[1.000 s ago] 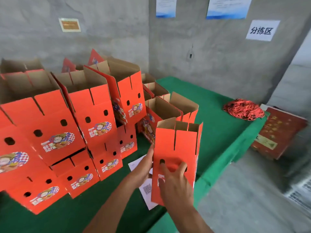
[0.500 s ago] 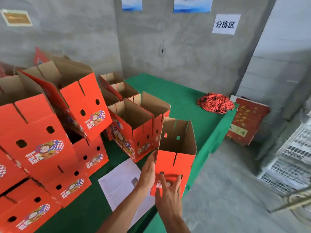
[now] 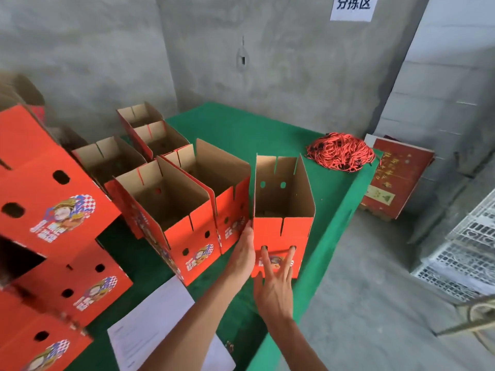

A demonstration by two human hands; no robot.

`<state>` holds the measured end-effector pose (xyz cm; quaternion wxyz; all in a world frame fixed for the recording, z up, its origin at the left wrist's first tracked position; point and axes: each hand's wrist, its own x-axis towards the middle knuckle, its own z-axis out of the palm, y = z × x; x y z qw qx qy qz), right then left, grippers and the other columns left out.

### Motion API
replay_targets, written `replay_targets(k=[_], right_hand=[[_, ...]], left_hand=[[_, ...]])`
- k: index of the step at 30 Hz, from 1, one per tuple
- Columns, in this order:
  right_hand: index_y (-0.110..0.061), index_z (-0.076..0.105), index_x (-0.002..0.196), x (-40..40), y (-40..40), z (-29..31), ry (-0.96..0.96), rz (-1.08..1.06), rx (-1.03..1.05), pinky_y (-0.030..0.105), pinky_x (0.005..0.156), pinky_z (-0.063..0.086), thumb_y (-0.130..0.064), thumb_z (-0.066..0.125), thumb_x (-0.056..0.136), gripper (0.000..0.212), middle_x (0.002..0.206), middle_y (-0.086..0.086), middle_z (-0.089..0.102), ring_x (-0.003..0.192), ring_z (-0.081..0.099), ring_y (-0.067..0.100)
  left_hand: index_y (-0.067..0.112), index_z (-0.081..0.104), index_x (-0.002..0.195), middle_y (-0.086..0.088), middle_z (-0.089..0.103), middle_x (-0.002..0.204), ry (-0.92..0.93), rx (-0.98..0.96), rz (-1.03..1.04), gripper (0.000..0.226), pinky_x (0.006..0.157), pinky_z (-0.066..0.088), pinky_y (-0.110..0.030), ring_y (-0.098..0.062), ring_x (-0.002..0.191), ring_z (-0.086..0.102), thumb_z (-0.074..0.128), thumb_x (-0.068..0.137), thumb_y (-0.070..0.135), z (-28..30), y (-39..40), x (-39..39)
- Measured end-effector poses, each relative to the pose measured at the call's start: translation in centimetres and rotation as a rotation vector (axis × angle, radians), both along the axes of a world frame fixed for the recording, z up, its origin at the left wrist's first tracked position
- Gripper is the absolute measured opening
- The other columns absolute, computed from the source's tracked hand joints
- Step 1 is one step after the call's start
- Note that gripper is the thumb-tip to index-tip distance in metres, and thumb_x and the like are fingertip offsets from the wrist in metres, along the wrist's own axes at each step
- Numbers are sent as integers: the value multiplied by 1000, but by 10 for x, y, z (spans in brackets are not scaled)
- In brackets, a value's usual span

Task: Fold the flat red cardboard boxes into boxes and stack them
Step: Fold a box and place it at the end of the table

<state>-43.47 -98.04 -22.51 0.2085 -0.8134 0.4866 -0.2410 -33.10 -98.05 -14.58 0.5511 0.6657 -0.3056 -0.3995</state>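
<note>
A folded red box (image 3: 284, 231) stands upright with its top open on the green table (image 3: 329, 199), close to the table's right edge. It sits beside a row of other folded red boxes (image 3: 187, 231). My left hand (image 3: 242, 255) presses flat against the box's left side, between it and the neighbouring box. My right hand (image 3: 273, 287) lies on the front face with fingers spread and straight. Two of its fingertips are poked into the two front holes. More folded red boxes (image 3: 53, 210) are stacked tilted at the left.
White paper sheets (image 3: 150, 325) lie on the table near me. A bundle of red cord (image 3: 340, 151) sits at the table's far right corner. A dark red carton (image 3: 393, 178) leans against the wall on the floor. White plastic crates (image 3: 466, 253) stand at the right.
Both hands carried the box forward and down and set it on the table beside the row. The view swung right and tilted down.
</note>
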Motion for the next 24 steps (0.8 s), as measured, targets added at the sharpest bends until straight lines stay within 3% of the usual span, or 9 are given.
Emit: replay_targets(k=[2,4,6,9,12,17,20,22,24], right_hand=[[-18,49,151,7,-34,-7,10,21,-117,56,102,51,-6,68,85,70,162,31,-5,140,33,61],[-18,39,157,15,-70,-12,79,32,-77,52,112,43,-7,62,88,74,162,34,-14,145,27,58],[-26,19,164,26,-108,-11,157,44,40,46,118,34,-11,50,94,78,160,34,-26,152,16,51],[-23,5,165,46,-162,1,246,127,84,44,113,39,3,42,92,86,157,36,-31,152,7,54],[-25,11,165,61,-216,21,299,206,123,43,98,50,17,38,90,90,159,35,-28,139,41,53],[-27,27,162,91,-258,59,336,197,95,42,103,47,13,42,91,82,165,30,-4,133,50,49],[-25,28,161,91,-239,62,348,140,121,47,104,45,6,43,94,76,163,23,20,135,47,47],[-17,39,155,85,-214,61,252,45,132,49,103,46,0,45,95,63,152,21,40,131,50,45],[-11,57,138,81,-174,65,24,-59,56,50,93,51,-7,50,96,43,137,20,55,119,57,44]], left_hand=[[30,40,156,7,43,160,-93,-10,-28,46,118,31,-21,4,142,38,25,114,40,-6,-16,6],[29,29,161,11,27,167,-177,54,-53,49,119,17,-20,7,144,22,31,113,39,-25,-16,11],[27,31,160,10,28,167,-244,89,-62,51,126,19,-29,0,149,25,41,111,36,-49,-4,16],[29,27,161,10,25,167,-347,163,-94,59,127,24,-42,-6,152,26,50,108,33,-84,27,27],[36,13,163,12,13,169,-400,284,-92,71,125,28,-45,-12,154,25,54,105,39,-110,60,44],[39,17,161,12,16,170,-472,355,-53,68,125,26,-38,-10,153,27,55,105,36,-115,97,92],[31,23,162,10,25,166,-504,379,-54,64,121,21,-24,-8,153,26,53,106,35,-103,111,101],[27,31,160,10,32,163,-497,375,-22,57,121,27,-25,-8,149,34,52,107,35,-91,120,100],[30,46,149,10,48,152,-486,353,37,43,113,41,-27,-6,139,46,52,106,35,-75,134,104]])
